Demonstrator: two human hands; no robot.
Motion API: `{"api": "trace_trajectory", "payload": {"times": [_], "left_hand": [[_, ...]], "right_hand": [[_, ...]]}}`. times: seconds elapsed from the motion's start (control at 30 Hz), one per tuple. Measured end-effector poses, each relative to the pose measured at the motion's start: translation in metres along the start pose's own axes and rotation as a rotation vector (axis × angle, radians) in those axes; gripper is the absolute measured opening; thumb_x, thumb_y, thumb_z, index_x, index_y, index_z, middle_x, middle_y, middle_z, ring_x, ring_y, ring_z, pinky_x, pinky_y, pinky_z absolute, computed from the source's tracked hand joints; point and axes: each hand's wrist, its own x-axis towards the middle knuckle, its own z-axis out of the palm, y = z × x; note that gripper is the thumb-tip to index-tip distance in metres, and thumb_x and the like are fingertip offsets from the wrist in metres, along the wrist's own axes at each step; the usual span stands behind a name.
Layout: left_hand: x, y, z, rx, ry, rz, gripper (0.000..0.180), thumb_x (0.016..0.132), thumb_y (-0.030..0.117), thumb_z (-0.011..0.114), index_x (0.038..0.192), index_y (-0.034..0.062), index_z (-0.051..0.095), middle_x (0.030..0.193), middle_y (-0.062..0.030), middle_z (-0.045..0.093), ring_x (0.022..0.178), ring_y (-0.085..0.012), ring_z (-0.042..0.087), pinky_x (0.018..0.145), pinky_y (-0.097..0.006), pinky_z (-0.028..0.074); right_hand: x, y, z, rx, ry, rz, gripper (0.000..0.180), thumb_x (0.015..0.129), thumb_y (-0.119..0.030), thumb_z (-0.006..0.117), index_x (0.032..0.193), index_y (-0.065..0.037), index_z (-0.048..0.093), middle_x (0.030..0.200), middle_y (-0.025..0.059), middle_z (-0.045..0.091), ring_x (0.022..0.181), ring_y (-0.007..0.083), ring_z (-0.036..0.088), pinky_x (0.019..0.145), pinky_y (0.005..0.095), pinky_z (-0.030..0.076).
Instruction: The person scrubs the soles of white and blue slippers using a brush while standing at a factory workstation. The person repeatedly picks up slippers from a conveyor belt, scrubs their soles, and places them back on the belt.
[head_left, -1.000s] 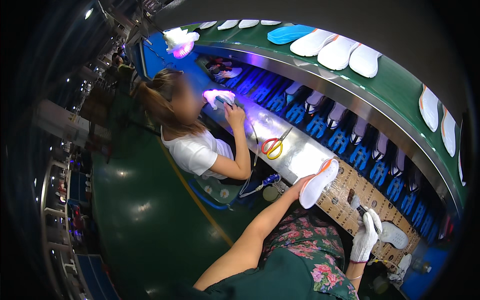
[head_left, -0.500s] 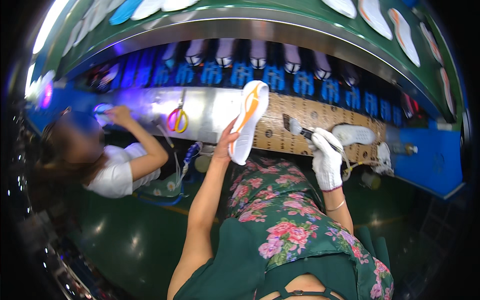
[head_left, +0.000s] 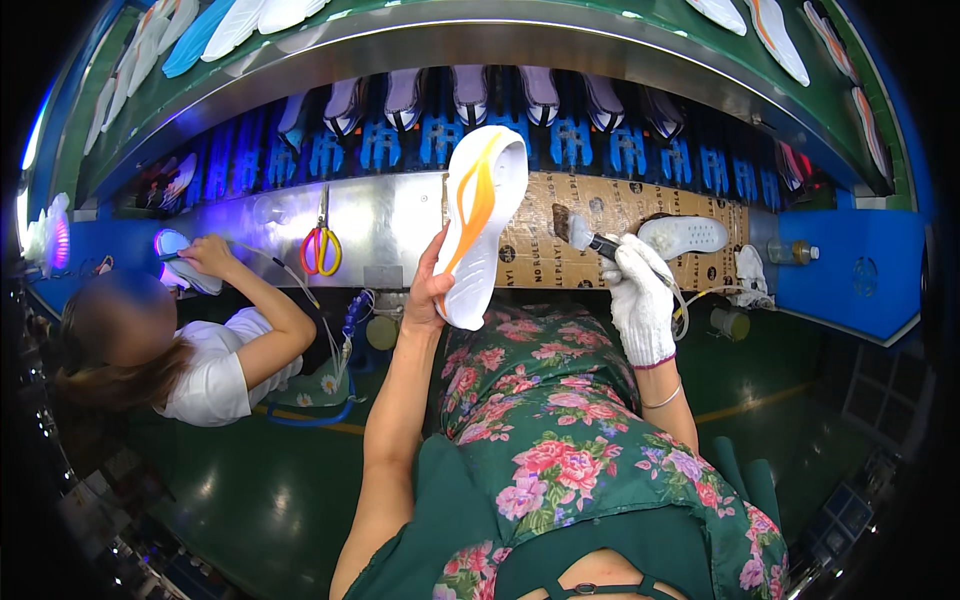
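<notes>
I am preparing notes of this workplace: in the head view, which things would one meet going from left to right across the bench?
Red-and-yellow scissors, held white-and-orange sole, brush, dotted white sole, bottle.

Shiny green floor (head_left: 265, 505), yellow floor stripe (head_left: 755, 403), blue side panel (head_left: 845, 250)

Shows red-and-yellow scissors (head_left: 321, 250) at ten o'clock, a bottle (head_left: 790, 253) at three, a daisy-patterned seat (head_left: 320, 393) at eight, a co-worker (head_left: 205, 383) near nine.
</notes>
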Motion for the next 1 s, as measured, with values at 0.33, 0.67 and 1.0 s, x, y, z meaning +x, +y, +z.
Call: {"api": "trace_trajectory", "payload": {"times": [0.33, 0.67, 1.0], "left_hand": [[0.016, -0.041, -0.101, -0.153, 0.100, -0.239, 0.062, 0.101, 0.031, 0.048, 0.152, -0.0032, 0.041, 0.142, -0.0187, 0.060, 0.127, -0.0301, 0.062, 0.108, -0.041, 0.050], [0.029, -0.050, -0.173, 0.950, 0.539, 0.018, 0.042, 0.103, 0.015, 0.047, 0.141, 0.0010, 0.059, 0.128, -0.0145, 0.069, 0.117, -0.0294, 0.065, 0.101, -0.041, 0.050], [0.085, -0.035, -0.136, 1.840, 0.343, 0.215, 0.062, 0.086, -0.008, 0.051, 0.145, 0.0101, 0.057, 0.134, -0.0105, 0.064, 0.123, -0.0310, 0.057, 0.106, -0.052, 0.037]], "right_hand": [[0.004, 0.007, -0.005, -0.012, -0.007, -0.008, 0.025, 0.090, 0.002, 0.072, 0.115, 0.006, 0.069, 0.099, 0.0134, 0.072, 0.083, 0.0196, 0.068, 0.071, 0.0291, 0.053], [0.005, 0.013, -0.001, -0.040, 0.016, -0.017, 0.026, 0.090, 0.001, 0.073, 0.116, 0.006, 0.069, 0.097, 0.0120, 0.071, 0.080, 0.0182, 0.066, 0.071, 0.0282, 0.052], [0.003, 0.024, 0.000, -0.109, 0.029, -0.013, 0.027, 0.089, -0.001, 0.074, 0.115, 0.005, 0.070, 0.095, 0.0118, 0.073, 0.079, 0.0182, 0.069, 0.071, 0.0282, 0.053]]}}
